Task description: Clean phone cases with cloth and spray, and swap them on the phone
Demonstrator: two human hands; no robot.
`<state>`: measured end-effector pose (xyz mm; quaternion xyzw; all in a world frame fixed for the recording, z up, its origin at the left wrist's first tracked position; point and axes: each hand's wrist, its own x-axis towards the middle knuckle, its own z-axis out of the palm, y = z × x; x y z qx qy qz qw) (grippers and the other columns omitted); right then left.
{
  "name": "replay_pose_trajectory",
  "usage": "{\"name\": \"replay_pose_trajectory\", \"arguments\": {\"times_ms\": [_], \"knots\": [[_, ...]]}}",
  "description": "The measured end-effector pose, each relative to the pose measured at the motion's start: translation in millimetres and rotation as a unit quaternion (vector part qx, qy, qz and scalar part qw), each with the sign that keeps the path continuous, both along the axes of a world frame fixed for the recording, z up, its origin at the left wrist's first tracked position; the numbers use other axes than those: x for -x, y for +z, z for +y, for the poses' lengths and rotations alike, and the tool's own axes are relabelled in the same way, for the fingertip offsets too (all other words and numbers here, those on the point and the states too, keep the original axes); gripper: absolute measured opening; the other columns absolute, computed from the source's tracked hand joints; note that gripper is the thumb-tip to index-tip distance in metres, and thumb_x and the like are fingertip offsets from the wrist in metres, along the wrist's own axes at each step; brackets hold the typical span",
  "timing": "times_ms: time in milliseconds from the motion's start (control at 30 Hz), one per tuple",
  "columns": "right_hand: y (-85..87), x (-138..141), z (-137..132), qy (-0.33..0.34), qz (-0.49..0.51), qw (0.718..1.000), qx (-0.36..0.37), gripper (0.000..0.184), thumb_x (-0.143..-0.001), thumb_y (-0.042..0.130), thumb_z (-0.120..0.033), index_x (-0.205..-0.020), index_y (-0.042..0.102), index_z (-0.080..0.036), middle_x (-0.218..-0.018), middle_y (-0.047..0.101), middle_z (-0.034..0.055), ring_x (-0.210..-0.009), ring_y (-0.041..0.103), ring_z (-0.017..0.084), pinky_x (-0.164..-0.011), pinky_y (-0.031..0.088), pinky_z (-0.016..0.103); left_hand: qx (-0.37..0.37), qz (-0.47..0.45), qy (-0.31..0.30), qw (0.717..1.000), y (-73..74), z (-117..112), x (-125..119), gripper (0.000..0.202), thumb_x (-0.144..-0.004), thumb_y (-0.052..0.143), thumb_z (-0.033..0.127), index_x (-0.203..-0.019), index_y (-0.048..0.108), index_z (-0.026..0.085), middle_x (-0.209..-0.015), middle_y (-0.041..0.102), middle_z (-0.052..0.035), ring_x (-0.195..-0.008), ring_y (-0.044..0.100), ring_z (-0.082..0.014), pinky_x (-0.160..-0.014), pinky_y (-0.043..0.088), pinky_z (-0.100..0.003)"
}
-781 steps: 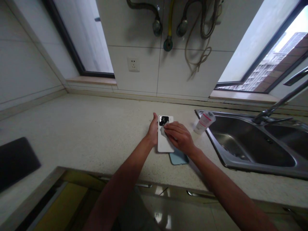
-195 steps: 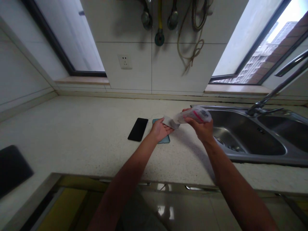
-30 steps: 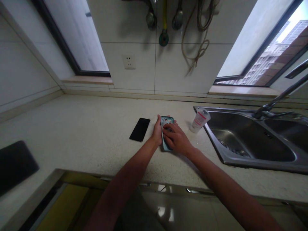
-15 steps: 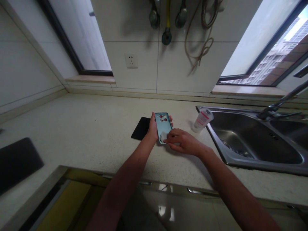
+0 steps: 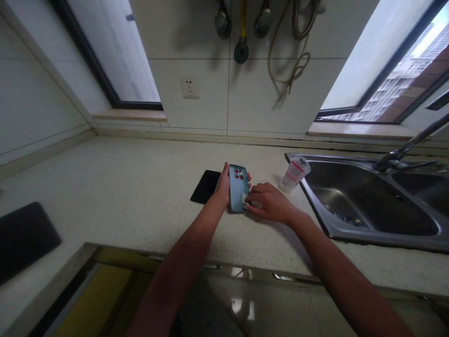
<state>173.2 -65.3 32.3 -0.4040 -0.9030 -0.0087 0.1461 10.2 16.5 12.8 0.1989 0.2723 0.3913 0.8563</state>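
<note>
The left hand [image 5: 223, 187] is gripping the case [image 5: 238, 188] by its edges, tilted just above the tabletop [image 5: 122, 196]; the right hand [image 5: 269, 203] is pinching a wipe [image 5: 244, 198] against it. Short, light strokes would likely work best, with the case braced firmly.

A pale speckled worktop [image 5: 105, 187] is seen running along a wall of large white tiles [image 5: 196, 117], where a white power socket [image 5: 190, 87] is set. Hoses and a yellow pipe [image 5: 242, 28] are hung above, with a looped cord [image 5: 291, 70] beside them. Daylight is admitted through two dark-framed windows, one at the left [image 5: 115, 56] and one at the right [image 5: 393, 65], through which apartment blocks are shown. A stainless steel double sink [image 5: 372, 206] with a tap [image 5: 410, 145] is fitted at the right. A dark panel [image 5: 24, 238] is set into the worktop at far left. Glossy cabinet fronts [image 5: 245, 304] are glimpsed below.
</note>
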Motion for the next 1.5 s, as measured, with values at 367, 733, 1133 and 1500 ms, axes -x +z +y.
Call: {"name": "replay_pose_trajectory", "arguments": {"times_ms": [367, 733, 1133, 1500], "knots": [[-11.4, 4, 13, -0.134, 0.019, 0.989, -0.061, 0.021, -0.094, 0.057, -0.027, -0.079, 0.071, -0.019, -0.078, 0.07, 0.0081, -0.072, 0.061, 0.02, -0.068, 0.035, 0.032, 0.019, -0.016, -0.008, 1.0, 8.6, -7, -12, 0.072, -0.096, 0.028, 0.068, -0.101, 0.071, 0.01, -0.076, 0.072, -0.0142, -0.069, 0.07, -0.023, -0.067, 0.056, -0.034], [-20.4, 3, 28, -0.265, 0.199, 0.932, -0.149, 0.04, -0.1, 0.046, -0.039, -0.079, 0.073, -0.019, -0.071, 0.066, 0.0079, -0.066, 0.056, 0.02, -0.062, 0.035, 0.031, 0.003, -0.015, -0.048, 0.999, 9.0, -23, -27, 0.059, -0.097, 0.037, 0.062, -0.074, 0.064, 0.015, -0.067, 0.069, -0.0089, -0.061, 0.068, -0.0184, -0.066, 0.055, -0.029], [-16.2, 18, 20, -0.155, 0.342, 0.92, -0.11, 0.021, -0.093, 0.059, -0.033, -0.089, 0.077, -0.023, -0.092, 0.066, 0.0089, -0.09, 0.061, 0.025, -0.081, 0.049, 0.04, 0.008, 0.0, -0.042, 0.999, 1.1, -31, -34, 0.052, -0.097, 0.043, 0.06, -0.097, 0.071, 0.015, -0.078, 0.073, -0.0093, -0.08, 0.072, -0.0227, -0.077, 0.056, -0.033], [-3.6, 24, 2, 0.095, 0.276, 0.956, 0.019, 0.021, -0.094, 0.063, -0.035, -0.087, 0.079, -0.023, -0.093, 0.074, 0.0066, -0.089, 0.067, 0.02, -0.083, 0.052, 0.037, -0.017, -0.009, 0.038, 0.999, 11.4, -13, -17, 0.072, -0.097, 0.028, 0.067, -0.104, 0.069, 0.009, -0.083, 0.073, -0.0151, -0.079, 0.071, -0.0253, -0.072, 0.056, -0.035]]}}
